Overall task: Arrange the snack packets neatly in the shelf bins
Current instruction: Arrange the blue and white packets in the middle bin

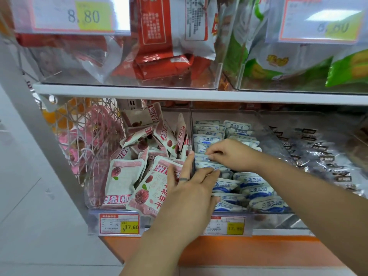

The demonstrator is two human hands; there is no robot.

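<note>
Two clear bins sit side by side on the lower shelf. The left bin holds a loose jumble of pink-and-white packets (123,180). In the right bin, blue-and-white packets (256,190) stand in two rows. My left hand (191,188) lies over the clear divider (192,134) between the bins, fingers straight, tips touching the blue packets and a pink one. My right hand (229,154) reaches in from the right, its curled fingers pinching a blue-and-white packet (203,158) in the left row.
Farther right is a third bin with silvery black-printed packets (322,156). A wire basket (83,132) with pink goods hangs at the left. The upper shelf (179,94) carries bins of red and green packets. Price tags (119,224) line the shelf's front edge.
</note>
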